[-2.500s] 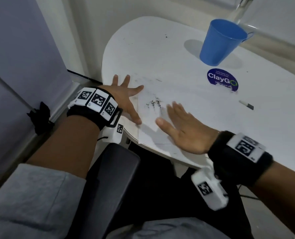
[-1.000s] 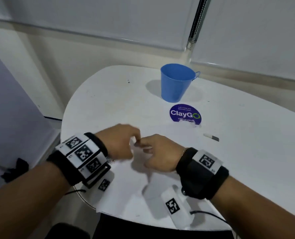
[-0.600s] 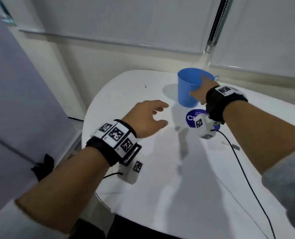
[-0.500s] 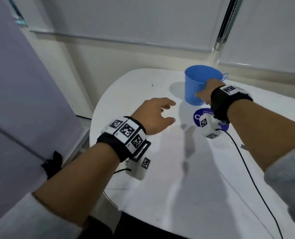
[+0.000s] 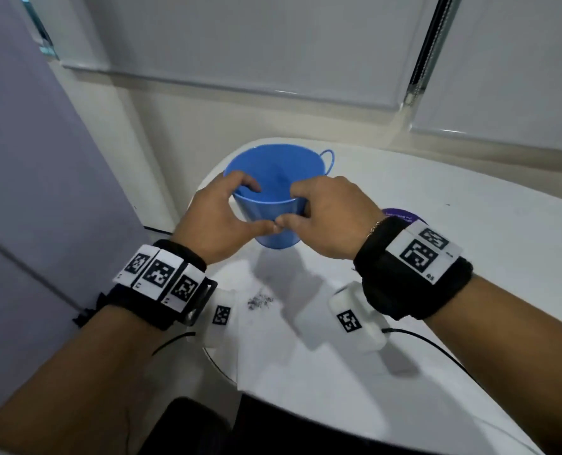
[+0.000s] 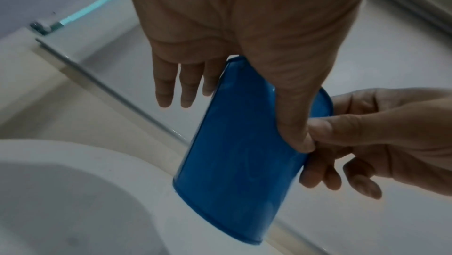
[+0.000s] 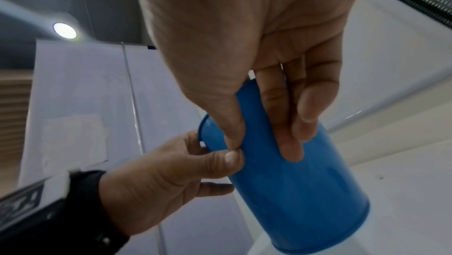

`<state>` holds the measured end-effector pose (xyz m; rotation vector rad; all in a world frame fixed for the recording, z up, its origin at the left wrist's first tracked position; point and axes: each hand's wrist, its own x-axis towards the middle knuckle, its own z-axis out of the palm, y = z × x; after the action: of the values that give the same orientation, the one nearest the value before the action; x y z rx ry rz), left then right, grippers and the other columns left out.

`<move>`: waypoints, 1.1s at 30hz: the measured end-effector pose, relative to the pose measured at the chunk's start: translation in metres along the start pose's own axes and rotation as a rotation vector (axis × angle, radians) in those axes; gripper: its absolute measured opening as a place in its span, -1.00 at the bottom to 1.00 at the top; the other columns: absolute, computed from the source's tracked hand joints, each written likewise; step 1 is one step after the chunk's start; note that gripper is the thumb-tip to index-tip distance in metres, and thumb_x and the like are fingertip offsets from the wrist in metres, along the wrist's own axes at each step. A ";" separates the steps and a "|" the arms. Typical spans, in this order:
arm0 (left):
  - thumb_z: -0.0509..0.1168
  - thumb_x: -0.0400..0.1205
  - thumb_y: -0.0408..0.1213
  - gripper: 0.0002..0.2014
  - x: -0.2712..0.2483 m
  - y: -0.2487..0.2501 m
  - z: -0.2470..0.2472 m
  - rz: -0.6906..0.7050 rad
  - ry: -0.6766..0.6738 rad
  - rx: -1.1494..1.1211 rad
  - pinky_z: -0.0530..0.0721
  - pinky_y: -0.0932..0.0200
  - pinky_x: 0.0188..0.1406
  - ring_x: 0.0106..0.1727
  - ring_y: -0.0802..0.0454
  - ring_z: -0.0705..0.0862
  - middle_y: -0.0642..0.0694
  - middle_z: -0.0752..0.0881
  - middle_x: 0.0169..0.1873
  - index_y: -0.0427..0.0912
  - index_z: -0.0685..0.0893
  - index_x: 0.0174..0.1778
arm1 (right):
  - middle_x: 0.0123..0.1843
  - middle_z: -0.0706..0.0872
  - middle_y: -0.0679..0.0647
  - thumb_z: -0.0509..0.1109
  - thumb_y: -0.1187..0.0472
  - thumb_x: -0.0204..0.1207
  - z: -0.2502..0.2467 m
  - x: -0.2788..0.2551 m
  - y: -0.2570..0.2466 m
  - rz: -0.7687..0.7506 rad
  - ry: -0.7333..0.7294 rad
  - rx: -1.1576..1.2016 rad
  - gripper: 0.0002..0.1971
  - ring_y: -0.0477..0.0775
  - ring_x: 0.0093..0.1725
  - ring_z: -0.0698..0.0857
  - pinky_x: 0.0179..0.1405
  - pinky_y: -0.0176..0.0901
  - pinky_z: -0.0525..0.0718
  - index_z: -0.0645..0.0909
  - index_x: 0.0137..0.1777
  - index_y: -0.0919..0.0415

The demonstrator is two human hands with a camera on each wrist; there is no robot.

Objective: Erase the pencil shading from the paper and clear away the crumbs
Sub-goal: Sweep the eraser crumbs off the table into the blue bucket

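1. Both hands hold a blue cup [image 5: 274, 192] above the worktop [image 5: 470, 244]. The left hand [image 5: 218, 221] curls round its rim, fingertips over the near-left edge and thumb along the outer wall. The right hand [image 5: 327, 218] wraps the right side of the wall, and its thumb tip meets the left thumb on the cup's front.
2. From the wrist views the cup hangs tilted, its base clear of the worktop.
3. The paper [image 5: 305, 349] lies at the near edge of the worktop, directly below the wrists. Its surface reads as almost entirely white, so I judge the shading largely rubbed out.
4. A small dark cluster of crumbs [image 5: 260, 301] sits on the paper's upper left part, below and just nearer than the cup. The clearing step is therefore not done.
5. My guess is that the cup is meant to receive those crumbs, which would leave gathering and tipping them in as the remaining work. No eraser shows in these views.
6. A round purple sticker [image 5: 401, 214] peeks out behind the right wrist; its small print is too blurred and covered to read here.
7. The wristbands carry black-and-white square code markers, with tiny characters that I cannot make out reliably.
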<state>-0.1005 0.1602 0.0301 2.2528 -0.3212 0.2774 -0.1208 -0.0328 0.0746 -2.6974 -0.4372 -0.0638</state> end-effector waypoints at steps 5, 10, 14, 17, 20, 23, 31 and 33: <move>0.71 0.22 0.09 -0.47 -0.043 -0.019 -0.032 0.008 0.147 -0.006 0.67 -0.22 0.00 -0.09 -0.13 0.62 -0.10 0.61 -0.13 -0.08 0.52 -0.25 | -0.15 0.74 -0.05 0.39 0.00 0.58 0.026 -0.020 -0.040 0.008 0.021 0.163 -0.80 0.13 -0.04 0.69 -0.04 -0.03 0.62 0.58 0.17 -0.07; 0.66 0.13 0.24 -0.43 -0.078 -0.046 -0.071 -0.090 0.156 0.042 0.72 0.03 -0.05 -0.04 -0.12 0.66 -0.08 0.61 -0.06 -0.02 0.50 -0.31 | 0.39 0.65 0.01 0.41 -0.18 0.53 0.064 -0.063 -0.037 0.166 -0.077 0.188 -0.15 0.15 0.30 0.66 0.31 0.09 0.60 -0.04 0.68 -0.25; 0.73 0.21 0.05 -0.45 -0.107 -0.067 -0.091 -0.135 0.164 0.111 0.52 0.54 -0.33 -0.15 0.06 0.59 -0.11 0.63 -0.07 -0.20 0.54 -0.28 | 0.65 0.34 0.08 0.23 -0.44 0.51 0.089 -0.086 -0.016 0.350 -0.455 -0.143 -0.12 0.20 0.62 0.31 0.51 0.16 0.42 0.12 0.70 0.01; 0.70 0.13 0.21 -0.36 -0.127 -0.080 -0.105 -0.108 0.182 0.091 0.50 0.39 -0.32 -0.28 0.06 0.55 -0.09 0.62 -0.20 -0.20 0.51 -0.36 | 0.71 0.19 0.06 0.21 -0.49 0.48 0.101 -0.092 -0.013 0.352 -0.522 -0.192 -0.08 0.18 0.70 0.14 0.57 0.23 0.35 0.12 0.70 0.02; 0.69 0.05 0.34 -0.34 -0.147 -0.094 -0.120 -0.105 0.136 0.153 0.55 0.22 -0.29 -0.27 0.06 0.58 -0.02 0.58 -0.28 -0.04 0.48 -0.41 | 0.77 0.00 0.01 0.25 -0.46 0.48 0.108 -0.087 -0.015 0.316 -0.524 -0.188 -0.06 0.12 0.75 -0.04 0.64 0.23 0.23 0.03 0.73 -0.03; 0.69 0.04 0.20 -0.42 -0.164 -0.108 -0.129 -0.131 0.053 0.215 0.47 0.32 -0.39 -0.33 0.06 0.55 -0.01 0.55 -0.32 0.01 0.45 -0.44 | 0.78 -0.05 -0.02 0.27 -0.46 0.47 0.112 -0.078 -0.018 0.267 -0.516 -0.178 -0.06 0.08 0.75 -0.07 0.67 0.23 0.17 0.02 0.74 -0.08; 0.59 -0.06 0.32 -0.38 -0.194 -0.144 -0.107 -0.226 -0.127 0.201 0.61 0.04 -0.21 -0.07 -0.02 0.62 0.04 0.63 -0.10 -0.04 0.47 -0.45 | 0.77 0.01 0.00 0.31 -0.44 0.47 0.119 -0.066 -0.025 0.221 -0.492 -0.192 -0.08 0.05 0.74 -0.02 0.66 0.23 0.19 0.08 0.72 -0.08; 0.75 -0.04 0.11 -0.40 -0.196 -0.152 -0.097 -0.242 -0.143 0.195 0.54 0.15 -0.21 -0.03 0.03 0.60 0.18 0.59 -0.05 -0.02 0.48 -0.44 | 0.77 0.01 0.01 0.29 -0.44 0.47 0.119 -0.066 -0.026 0.209 -0.499 -0.198 -0.09 0.05 0.74 -0.01 0.66 0.22 0.20 0.08 0.72 -0.07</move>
<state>-0.2457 0.3569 -0.0753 2.4811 -0.0954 0.0206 -0.1941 0.0183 -0.0315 -2.9240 -0.2971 0.6683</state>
